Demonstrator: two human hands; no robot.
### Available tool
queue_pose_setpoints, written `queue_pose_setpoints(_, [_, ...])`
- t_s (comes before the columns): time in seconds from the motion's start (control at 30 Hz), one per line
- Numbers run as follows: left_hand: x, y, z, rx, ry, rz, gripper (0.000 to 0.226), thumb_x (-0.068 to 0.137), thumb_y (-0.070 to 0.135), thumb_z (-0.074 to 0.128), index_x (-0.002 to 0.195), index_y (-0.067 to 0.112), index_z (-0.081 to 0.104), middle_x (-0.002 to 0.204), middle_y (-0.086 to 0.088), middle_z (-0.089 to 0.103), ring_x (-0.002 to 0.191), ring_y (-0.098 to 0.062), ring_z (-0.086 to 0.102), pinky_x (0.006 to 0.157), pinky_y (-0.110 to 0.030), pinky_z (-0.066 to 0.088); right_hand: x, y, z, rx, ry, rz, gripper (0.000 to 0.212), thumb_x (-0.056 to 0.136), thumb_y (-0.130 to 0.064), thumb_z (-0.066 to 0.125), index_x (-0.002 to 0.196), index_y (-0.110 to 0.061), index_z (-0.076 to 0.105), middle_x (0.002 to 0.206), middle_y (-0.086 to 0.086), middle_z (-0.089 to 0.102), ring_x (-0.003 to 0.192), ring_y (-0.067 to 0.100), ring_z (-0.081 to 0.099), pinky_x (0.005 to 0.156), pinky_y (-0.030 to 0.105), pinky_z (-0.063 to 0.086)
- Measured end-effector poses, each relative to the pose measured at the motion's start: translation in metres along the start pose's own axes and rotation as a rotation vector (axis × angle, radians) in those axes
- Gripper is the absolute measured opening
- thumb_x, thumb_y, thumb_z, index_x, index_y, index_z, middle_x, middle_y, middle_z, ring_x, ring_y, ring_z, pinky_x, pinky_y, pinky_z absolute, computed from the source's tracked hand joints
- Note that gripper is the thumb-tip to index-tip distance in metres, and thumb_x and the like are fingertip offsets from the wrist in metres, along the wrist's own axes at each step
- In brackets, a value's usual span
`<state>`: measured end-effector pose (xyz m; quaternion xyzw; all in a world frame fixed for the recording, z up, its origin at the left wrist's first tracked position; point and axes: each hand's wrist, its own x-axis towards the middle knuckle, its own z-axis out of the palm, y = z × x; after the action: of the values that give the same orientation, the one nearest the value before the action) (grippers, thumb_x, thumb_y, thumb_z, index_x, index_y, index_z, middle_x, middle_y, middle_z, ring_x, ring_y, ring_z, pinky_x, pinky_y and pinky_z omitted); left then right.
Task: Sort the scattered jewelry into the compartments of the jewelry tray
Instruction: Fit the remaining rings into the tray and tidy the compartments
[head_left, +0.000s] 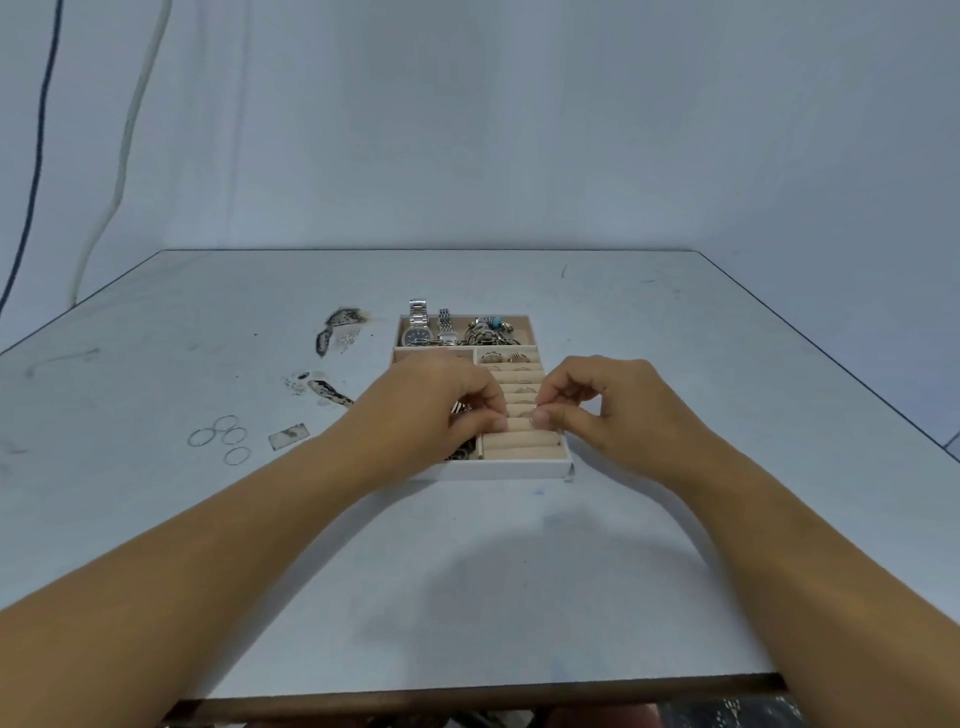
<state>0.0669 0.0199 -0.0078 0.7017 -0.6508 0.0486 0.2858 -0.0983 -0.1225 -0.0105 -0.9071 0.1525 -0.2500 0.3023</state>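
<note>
- While both hands work over the jewelry tray (498, 470) at mid-frame, the left hand (431, 410) has its fingers curled tight, tips down on the ring rolls (522, 448); whether it holds anything cannot be told.
- Just to its right in the frame, the right hand (618, 410) has thumb and forefinger drawn together, almost touching the left fingertips. A pale ring-like shape shows between the two hands, too small to tell whether either hand pinches it.
- Below the left hand, dark and gold pieces (462, 453) lie in the tray's left compartment.
- Several rings (506, 357) sit in the upper rows of the rolls.
- At the tray's top edge, one long compartment holds two silver watches (418, 335) side by side and, to their right, a tangle of jewelry (491, 331) with a turquoise bead.
- Left of the tray, four thin hoops (223, 436) lie loose on the grey table (519, 571), with a small rectangular piece (289, 435) just beside them.
- Above the hoops, dark scorch-like marks (337, 319) and small silver bits (347, 340) dot the tabletop.
- At upper left, a dark cable (36, 156) and a white cable (124, 156) hang against the pale backdrop.
</note>
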Motion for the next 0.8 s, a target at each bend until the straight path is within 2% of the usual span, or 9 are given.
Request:
queue_pose_setpoints(0.13, [0.005,-0.002,-0.002,0.020,-0.076,0.044,0.014,0.081,0.040,0.069,0.084,0.028,0.074,0.076,0.016,0.060,0.081,-0.006,0.053,0.077,-0.037,0.048,0.000,0.000,-0.002,-0.008,-0.004,-0.007,0.008,0.080,-0.025,0.073,0.081,-0.029,0.067,0.082,-0.009,0.068,0.081,0.002,0.059,0.077,0.017,0.047])
queue_pose_setpoints(0.2, [0.004,-0.003,-0.002,0.005,-0.085,0.037,0.023,0.082,0.046,0.061,0.089,0.029,0.074,0.084,0.014,0.061,0.086,-0.005,0.054,0.078,-0.037,0.048,0.000,0.000,-0.002,-0.032,-0.005,-0.011,0.007,0.082,-0.025,0.071,0.083,-0.030,0.066,0.083,-0.009,0.067,0.083,0.001,0.057,0.076,0.014,0.045])
queue_pose_setpoints(0.27, [-0.001,-0.005,-0.005,-0.005,-0.080,0.015,0.031,0.086,0.050,0.054,0.103,0.029,0.070,0.097,0.014,0.061,0.095,-0.002,0.053,0.084,-0.030,0.048,0.000,0.000,-0.002,-0.055,-0.010,-0.018,0.006,0.083,-0.026,0.070,0.084,-0.030,0.066,0.084,-0.010,0.066,0.085,-0.002,0.056,0.074,0.009,0.042])
queue_pose_setpoints(0.33, [-0.010,-0.011,-0.011,0.027,-0.110,-0.023,0.047,0.087,0.058,0.047,0.124,0.031,0.057,0.121,0.016,0.055,0.113,0.000,0.048,0.094,-0.023,0.043,-0.001,0.000,-0.003,-0.072,-0.022,-0.016,0.007,0.084,-0.025,0.069,0.085,-0.031,0.066,0.084,-0.012,0.065,0.086,-0.003,0.055,0.074,0.007,0.041])
queue_pose_setpoints(0.43, [-0.027,-0.020,-0.017,0.054,-0.164,-0.094,0.073,0.079,0.073,0.043,0.140,0.033,0.039,0.144,0.020,0.035,0.131,0.001,0.034,0.106,-0.024,0.034,-0.001,-0.001,-0.002,-0.075,-0.049,-0.006,0.006,0.083,-0.028,0.070,0.083,-0.032,0.066,0.085,-0.013,0.065,0.086,0.000,0.057,0.079,0.015,0.044])
queue_pose_setpoints(0.5, [-0.037,-0.023,-0.013,0.043,-0.178,-0.129,0.080,0.077,0.077,0.041,0.144,0.034,0.031,0.149,0.019,0.027,0.136,0.001,0.027,0.108,-0.025,0.030,0.000,-0.002,0.000,-0.087,-0.059,-0.012,0.006,0.082,-0.029,0.070,0.082,-0.033,0.067,0.084,-0.013,0.065,0.087,0.001,0.057,0.081,0.019,0.045])
queue_pose_setpoints(0.6, [-0.042,-0.023,-0.007,0.011,-0.192,-0.157,0.082,0.077,0.080,0.035,0.147,0.038,0.023,0.152,0.020,0.019,0.138,0.002,0.020,0.108,-0.026,0.027,0.000,-0.006,0.001,-0.122,-0.057,-0.044,0.006,0.082,-0.027,0.071,0.084,-0.032,0.068,0.080,-0.019,0.063,0.089,0.001,0.056,0.079,0.014,0.043])
queue_pose_setpoints(0.67, [-0.041,-0.023,-0.006,0.011,-0.185,-0.153,0.083,0.076,0.080,0.034,0.147,0.038,0.022,0.151,0.020,0.019,0.138,0.002,0.019,0.107,-0.024,0.026,0.000,-0.009,0.000,-0.164,-0.056,-0.087,0.006,0.082,-0.023,0.071,0.086,-0.027,0.069,0.075,-0.025,0.059,0.090,0.000,0.054,0.076,0.009,0.041])
queue_pose_setpoints(0.8, [-0.042,-0.025,-0.006,0.005,-0.178,-0.154,0.085,0.075,0.081,0.033,0.147,0.037,0.023,0.151,0.019,0.019,0.138,0.001,0.019,0.110,-0.026,0.026,0.002,-0.011,0.001,-0.240,-0.115,-0.108,0.007,0.085,-0.018,0.068,0.087,-0.024,0.072,0.076,-0.026,0.055,0.086,0.002,0.050,0.075,0.007,0.037])
